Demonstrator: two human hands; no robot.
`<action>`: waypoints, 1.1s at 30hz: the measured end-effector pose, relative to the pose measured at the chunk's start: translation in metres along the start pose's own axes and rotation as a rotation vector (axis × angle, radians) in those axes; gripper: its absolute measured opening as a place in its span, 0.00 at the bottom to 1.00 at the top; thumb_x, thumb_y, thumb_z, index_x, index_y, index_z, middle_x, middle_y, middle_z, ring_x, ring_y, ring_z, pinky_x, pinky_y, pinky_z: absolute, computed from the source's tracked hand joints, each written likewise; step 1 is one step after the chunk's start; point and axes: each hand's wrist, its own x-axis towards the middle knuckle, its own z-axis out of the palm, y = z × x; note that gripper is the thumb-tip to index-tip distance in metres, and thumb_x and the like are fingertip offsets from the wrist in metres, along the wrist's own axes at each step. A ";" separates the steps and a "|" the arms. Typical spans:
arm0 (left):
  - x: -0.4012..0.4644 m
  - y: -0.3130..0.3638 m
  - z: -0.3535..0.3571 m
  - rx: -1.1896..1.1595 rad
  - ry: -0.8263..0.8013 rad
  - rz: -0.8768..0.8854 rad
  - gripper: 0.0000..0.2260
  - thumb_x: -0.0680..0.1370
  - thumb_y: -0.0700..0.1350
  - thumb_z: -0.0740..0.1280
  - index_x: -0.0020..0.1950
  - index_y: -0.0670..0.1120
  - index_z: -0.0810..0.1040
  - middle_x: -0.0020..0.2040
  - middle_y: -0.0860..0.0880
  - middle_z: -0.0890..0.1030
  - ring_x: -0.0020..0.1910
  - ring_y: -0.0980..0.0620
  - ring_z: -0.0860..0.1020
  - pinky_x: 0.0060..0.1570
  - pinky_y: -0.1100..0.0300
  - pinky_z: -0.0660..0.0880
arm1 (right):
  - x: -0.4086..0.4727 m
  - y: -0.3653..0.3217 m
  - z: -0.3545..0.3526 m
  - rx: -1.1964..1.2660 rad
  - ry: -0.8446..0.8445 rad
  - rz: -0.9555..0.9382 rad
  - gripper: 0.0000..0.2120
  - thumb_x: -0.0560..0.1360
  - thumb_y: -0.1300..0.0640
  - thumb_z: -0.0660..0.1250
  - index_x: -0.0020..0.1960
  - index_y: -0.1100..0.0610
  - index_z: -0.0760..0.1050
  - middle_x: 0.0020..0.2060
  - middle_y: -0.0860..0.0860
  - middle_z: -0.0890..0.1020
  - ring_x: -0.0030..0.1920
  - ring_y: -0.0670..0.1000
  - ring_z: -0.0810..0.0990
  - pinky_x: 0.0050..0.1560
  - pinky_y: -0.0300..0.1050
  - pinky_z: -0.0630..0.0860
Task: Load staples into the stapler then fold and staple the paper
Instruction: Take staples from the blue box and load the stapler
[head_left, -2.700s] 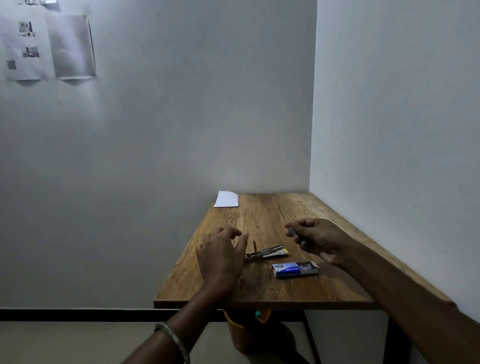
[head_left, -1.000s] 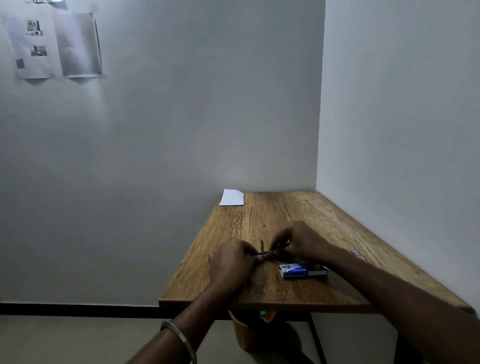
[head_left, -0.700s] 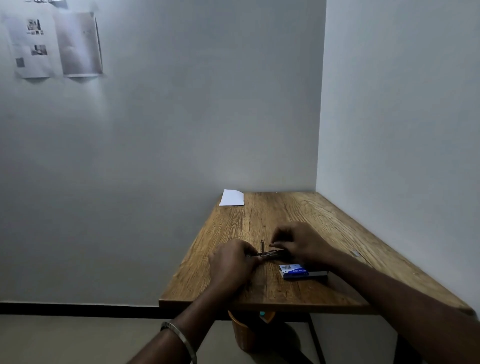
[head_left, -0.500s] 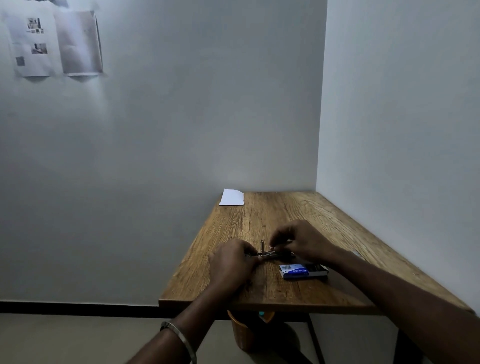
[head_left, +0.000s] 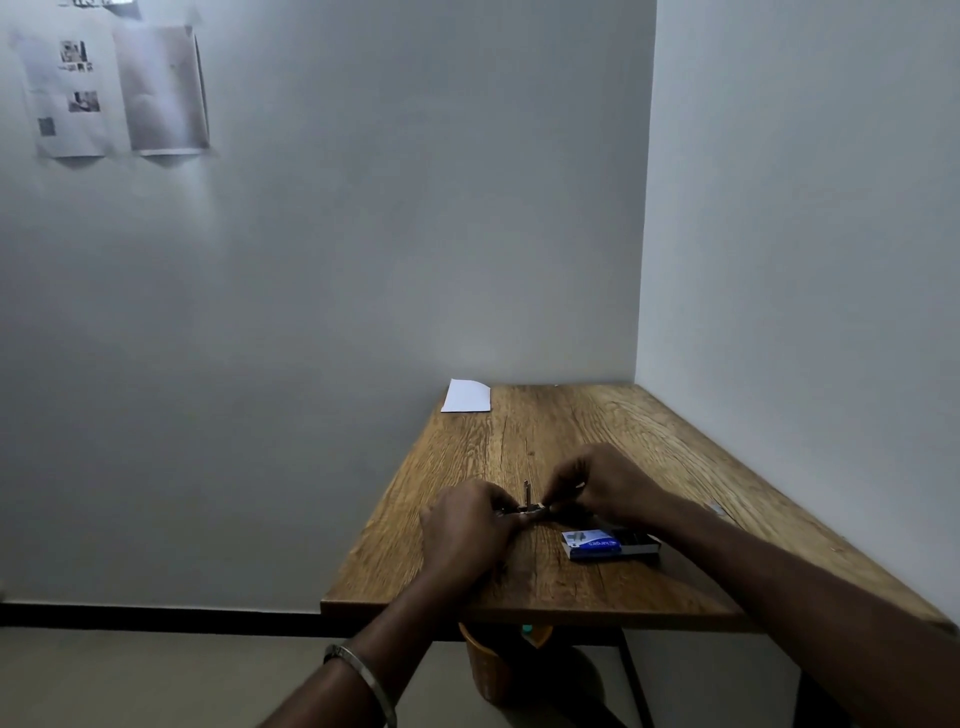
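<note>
A small metal stapler (head_left: 531, 508) lies opened on the wooden table (head_left: 571, 431), with a thin part sticking upright between my hands. My left hand (head_left: 465, 525) grips its left end. My right hand (head_left: 605, 480) pinches at its right end with thumb and fingers; a strip of staples may be between them, too small to tell. A blue and white staple box (head_left: 609, 543) lies open just right of the stapler, under my right wrist. A white sheet of paper (head_left: 466, 396) rests at the table's far left corner.
The table stands in a corner, with a wall along its right side and another at the back. An orange bin (head_left: 491, 670) sits under the near edge. Printed sheets (head_left: 111, 91) hang on the wall at upper left.
My right hand came in from above the box to the stapler's right end, and my left hand closed on its left end. Over the last second both hands barely shift.
</note>
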 end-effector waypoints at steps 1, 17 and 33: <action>0.000 0.000 0.000 0.001 -0.001 -0.001 0.10 0.74 0.56 0.71 0.53 0.55 0.84 0.53 0.57 0.83 0.56 0.55 0.77 0.61 0.44 0.73 | 0.000 0.001 0.000 -0.001 -0.001 0.000 0.06 0.69 0.61 0.77 0.44 0.52 0.86 0.39 0.44 0.86 0.42 0.41 0.84 0.47 0.41 0.83; 0.001 0.000 0.002 0.059 0.034 -0.001 0.12 0.74 0.59 0.71 0.53 0.56 0.84 0.53 0.57 0.83 0.55 0.56 0.77 0.58 0.49 0.68 | -0.015 0.020 -0.021 0.015 -0.038 0.052 0.08 0.71 0.63 0.76 0.48 0.54 0.87 0.51 0.48 0.86 0.53 0.41 0.82 0.54 0.33 0.77; 0.005 0.000 0.006 0.045 0.016 0.007 0.11 0.75 0.58 0.70 0.54 0.56 0.83 0.54 0.57 0.83 0.57 0.56 0.76 0.62 0.45 0.70 | 0.006 -0.016 -0.003 -0.092 0.062 -0.123 0.10 0.72 0.65 0.74 0.52 0.56 0.85 0.47 0.50 0.87 0.44 0.41 0.84 0.47 0.30 0.78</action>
